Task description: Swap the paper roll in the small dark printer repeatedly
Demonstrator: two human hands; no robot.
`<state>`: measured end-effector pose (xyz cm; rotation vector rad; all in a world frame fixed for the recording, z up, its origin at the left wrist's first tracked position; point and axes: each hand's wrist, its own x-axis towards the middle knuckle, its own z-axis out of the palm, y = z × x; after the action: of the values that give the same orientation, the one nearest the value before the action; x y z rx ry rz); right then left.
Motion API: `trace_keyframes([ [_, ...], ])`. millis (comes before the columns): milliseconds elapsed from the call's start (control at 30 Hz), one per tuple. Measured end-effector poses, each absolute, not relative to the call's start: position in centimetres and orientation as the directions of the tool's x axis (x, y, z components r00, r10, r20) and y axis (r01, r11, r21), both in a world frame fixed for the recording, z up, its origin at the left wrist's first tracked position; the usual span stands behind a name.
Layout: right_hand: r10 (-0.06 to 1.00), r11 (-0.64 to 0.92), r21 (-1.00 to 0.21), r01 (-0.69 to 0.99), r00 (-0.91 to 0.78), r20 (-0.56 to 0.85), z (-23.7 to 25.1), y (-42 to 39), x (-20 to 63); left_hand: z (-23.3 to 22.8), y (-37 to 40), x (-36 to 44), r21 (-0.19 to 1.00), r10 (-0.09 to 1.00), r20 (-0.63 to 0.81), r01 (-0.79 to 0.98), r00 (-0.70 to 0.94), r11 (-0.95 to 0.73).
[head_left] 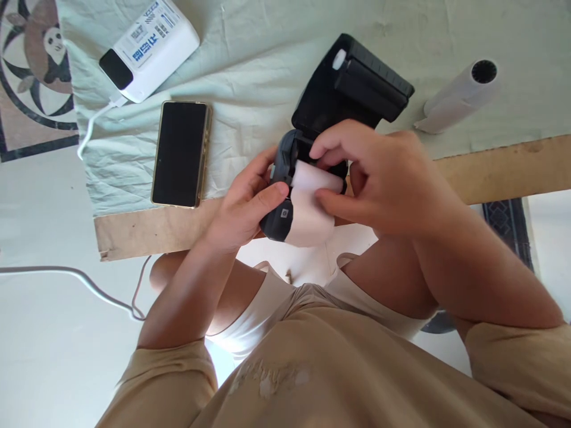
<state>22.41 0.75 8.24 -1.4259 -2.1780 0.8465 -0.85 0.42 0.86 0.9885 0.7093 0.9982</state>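
A small black portable receipt printer point(277, 221) is held over the table's front edge, its black lid point(321, 89) swung up and away. My left hand point(245, 205) is closed around the printer's left side, thumb on top near the rim. A white paper roll point(314, 178) sits in the open bay, and its loose end hangs over the near side. Above the bay is my right hand point(375, 178), thumb against the paper and bent fingers at the roll's far side. The palm side of this hand and part of the bay are hidden.
On the green cloth point(250, 53) lie a black-screened phone point(181, 154) and a white power bank point(154, 50) with a white cable point(94, 119). Another white paper roll point(461, 98) stands at the right. The table's wooden edge point(504, 169) shows below the cloth.
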Motion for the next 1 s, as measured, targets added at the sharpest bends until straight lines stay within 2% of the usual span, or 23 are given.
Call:
trace_keyframes([
  [67,0.906,0.247,-0.881,0.403,-0.419,0.062,8.7,1.0,23.4,1.1,0.3,-0.6,0.900,0.945,-0.120,-0.368,0.305,0.233],
  [100,0.912,0.208,-0.943,0.261,-0.399,0.091,9.0,1.2,23.9,1.3,0.3,-0.5,0.894,0.952,-0.143,-0.378,0.270,0.242],
  [167,0.959,0.103,-0.992,0.078,-0.274,0.078,9.2,1.9,25.0,1.4,0.3,-0.4,0.884,0.962,-0.162,-0.400,0.219,0.240],
  [233,0.994,-0.023,-0.999,0.035,-0.110,-0.027,8.8,2.7,25.8,1.6,0.2,-0.3,0.882,0.967,-0.173,-0.408,0.185,0.236],
  [300,0.991,-0.133,-0.988,0.077,0.000,-0.133,7.6,3.5,26.5,1.7,0.2,-0.3,0.883,0.968,-0.184,-0.404,0.170,0.239],
  [367,0.991,-0.111,-0.982,0.150,0.086,-0.099,5.8,3.9,26.9,1.9,0.1,-0.3,0.879,0.966,-0.192,-0.407,0.172,0.247],
  [433,0.995,-0.038,-0.942,0.334,0.095,-0.006,4.1,4.0,27.3,1.9,0.1,-0.2,0.873,0.962,-0.205,-0.412,0.179,0.263],
  [533,0.989,0.126,-0.725,0.677,-0.024,0.149,2.8,3.8,27.7,1.8,0.2,-0.2,0.866,0.959,-0.223,-0.416,0.176,0.278],
  [600,0.975,0.191,-0.578,0.793,-0.086,0.204,2.8,3.9,27.9,1.6,0.2,-0.2,0.865,0.957,-0.229,-0.414,0.177,0.284],
  [733,0.970,0.202,-0.501,0.842,-0.101,0.222,3.3,4.1,27.8,1.3,0.2,-0.3,0.871,0.958,-0.217,-0.406,0.189,0.277],
  [867,0.990,0.111,-0.463,0.880,-0.056,0.131,3.1,4.1,27.3,1.4,0.3,-0.2,0.875,0.963,-0.197,-0.410,0.184,0.257],
  [933,0.972,0.183,-0.521,0.834,-0.072,0.225,2.9,3.9,27.5,1.4,0.3,-0.2,0.871,0.964,-0.202,-0.417,0.175,0.259],
  [1000,0.876,0.352,-0.546,0.760,-0.064,0.477,2.9,3.9,28.5,1.4,0.2,-0.2,0.865,0.961,-0.211,-0.423,0.180,0.269],
])
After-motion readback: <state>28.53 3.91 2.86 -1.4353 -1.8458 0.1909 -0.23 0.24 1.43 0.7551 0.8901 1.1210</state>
